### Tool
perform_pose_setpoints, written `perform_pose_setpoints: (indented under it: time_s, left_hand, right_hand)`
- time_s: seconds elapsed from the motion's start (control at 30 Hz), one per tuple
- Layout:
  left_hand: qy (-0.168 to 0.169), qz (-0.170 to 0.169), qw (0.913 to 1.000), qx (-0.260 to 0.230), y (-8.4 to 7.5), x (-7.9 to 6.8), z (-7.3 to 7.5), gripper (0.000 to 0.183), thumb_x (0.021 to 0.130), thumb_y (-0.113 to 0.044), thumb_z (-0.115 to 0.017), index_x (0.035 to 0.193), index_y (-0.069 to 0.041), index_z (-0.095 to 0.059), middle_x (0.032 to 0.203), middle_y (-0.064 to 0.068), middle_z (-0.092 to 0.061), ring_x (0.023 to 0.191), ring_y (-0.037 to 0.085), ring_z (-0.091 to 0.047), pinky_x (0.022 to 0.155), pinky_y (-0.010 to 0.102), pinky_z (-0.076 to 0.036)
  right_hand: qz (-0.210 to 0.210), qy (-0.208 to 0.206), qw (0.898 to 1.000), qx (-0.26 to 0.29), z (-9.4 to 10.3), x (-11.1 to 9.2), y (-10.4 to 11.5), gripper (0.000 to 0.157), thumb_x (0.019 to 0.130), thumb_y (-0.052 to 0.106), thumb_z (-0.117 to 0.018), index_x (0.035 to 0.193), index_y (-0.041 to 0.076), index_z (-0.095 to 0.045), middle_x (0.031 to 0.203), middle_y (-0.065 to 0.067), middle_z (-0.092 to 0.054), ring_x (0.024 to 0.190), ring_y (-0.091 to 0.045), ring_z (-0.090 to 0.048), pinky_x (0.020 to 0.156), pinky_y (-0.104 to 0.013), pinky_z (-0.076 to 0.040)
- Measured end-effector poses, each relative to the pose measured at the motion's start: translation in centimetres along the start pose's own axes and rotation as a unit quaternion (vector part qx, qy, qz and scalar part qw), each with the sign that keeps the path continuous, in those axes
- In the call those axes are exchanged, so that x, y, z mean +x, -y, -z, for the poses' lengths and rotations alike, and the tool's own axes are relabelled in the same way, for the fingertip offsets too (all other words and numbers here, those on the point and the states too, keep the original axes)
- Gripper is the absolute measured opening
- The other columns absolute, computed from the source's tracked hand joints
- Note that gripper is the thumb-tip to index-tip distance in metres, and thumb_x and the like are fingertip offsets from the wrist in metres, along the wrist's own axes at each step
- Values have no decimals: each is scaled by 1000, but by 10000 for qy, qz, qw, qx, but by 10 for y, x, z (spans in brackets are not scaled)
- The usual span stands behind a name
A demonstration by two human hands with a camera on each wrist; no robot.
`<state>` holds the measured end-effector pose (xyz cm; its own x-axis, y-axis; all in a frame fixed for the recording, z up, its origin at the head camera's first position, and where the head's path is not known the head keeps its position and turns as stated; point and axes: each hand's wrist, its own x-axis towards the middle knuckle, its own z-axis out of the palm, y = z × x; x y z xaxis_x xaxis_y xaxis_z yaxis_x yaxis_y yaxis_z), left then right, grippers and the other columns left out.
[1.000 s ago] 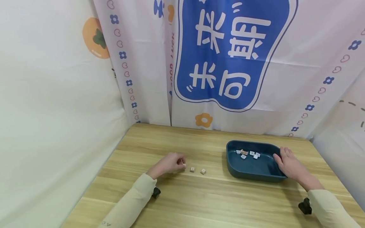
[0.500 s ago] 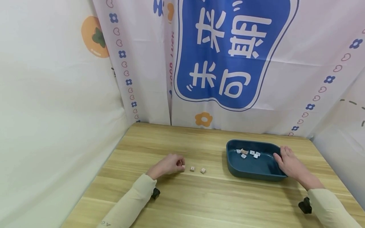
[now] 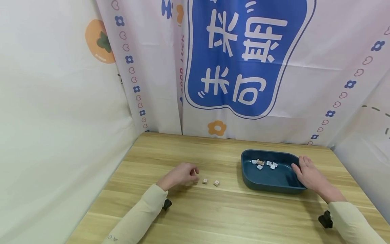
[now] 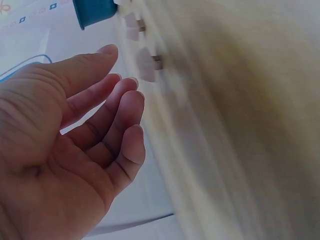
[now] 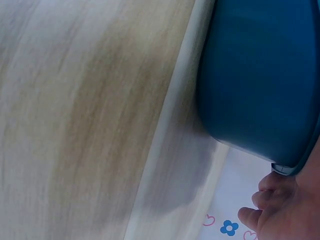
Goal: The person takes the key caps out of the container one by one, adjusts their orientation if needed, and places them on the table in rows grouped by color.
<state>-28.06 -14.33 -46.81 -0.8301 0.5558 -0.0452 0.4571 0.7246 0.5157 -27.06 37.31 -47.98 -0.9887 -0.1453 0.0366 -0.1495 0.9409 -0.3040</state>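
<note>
My left hand [image 3: 182,174] hovers over the left-middle of the table. In the left wrist view, its fingers [image 4: 131,110] are loosely bent, the thumb stands apart and nothing is held. Just right of it lie two small pale tiles with dark marks, a nearer tile [image 3: 204,181] and a farther tile [image 3: 216,183]. A pale tile [image 4: 146,65] shows beyond the fingertips in the left wrist view. My right hand [image 3: 312,174] rests on the right rim of a dark teal tray [image 3: 274,188], fingers extended along it and thumb over the edge.
Several small white tiles [image 3: 272,166] and an orange-brown tile [image 3: 261,163] lie toward the tray's back left. The wood-grain table [image 3: 213,217] meets a printed curtain [image 3: 161,112] at its far edge. Pale cloth [image 3: 61,135] hangs on the left.
My left hand has released the small tile it pinched; its fingers have parted and now hide that spot. The right hand and tray stay in place.
</note>
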Motion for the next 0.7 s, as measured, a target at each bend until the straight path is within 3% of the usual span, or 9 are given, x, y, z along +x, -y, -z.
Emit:
perform_pose_setpoints:
  time_s: [0.23,0.5,0.7]
  left_hand:
    - [-124,-167,9998,73,-16,5,5,26,96,-31,-63,109,-10,-68,80,-8,-63,65,3,-56,61,21,-49]
    - [-369,-484,9981,58,-34,16,2,19,96,-30,-64,101,-13,-70,82,-8,-65,70,1,-56,64,18,-49]
    - [-423,-628,9971,-36,-46,25,-2,27,97,-33,-62,111,-11,-68,89,-6,-67,76,1,-59,68,17,-50]
  right_hand:
    - [-33,33,10000,27,0,0,1,79,107,45,-23,143,-25,-12,146,-50,-11,139,-62,-12,112,-68,-16]
    - [-79,18,10000,2,1,-1,3,79,107,45,-24,143,-24,-14,146,-49,-12,138,-61,-14,111,-68,-17]
    - [-82,60,9999,15,1,0,3,81,106,47,-23,144,-24,-13,146,-50,-10,139,-61,-13,112,-68,-16]
